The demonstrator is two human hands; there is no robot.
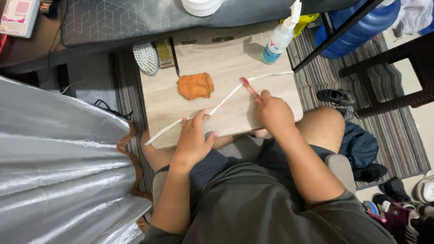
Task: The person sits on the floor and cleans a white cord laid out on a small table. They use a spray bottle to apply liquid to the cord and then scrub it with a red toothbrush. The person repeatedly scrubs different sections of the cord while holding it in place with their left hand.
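A: What do I have around the board?
B: I see 1 orange cloth mid-board, 1 spray bottle at the far right corner, 2 brushes at the far left edge.
A: Floor?
B: Striped rug, blue water jug, dark shoe, silver sheet left.

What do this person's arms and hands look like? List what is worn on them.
Both arms are bare from the elbow area down. The left hand and the right hand wear no gloves, and no ring, watch or bracelet shows on either. Short sleeves of a dark grey-green shirt cover the upper arms; the right sleeve hem ends just above the elbow. No markings show on the fabric.
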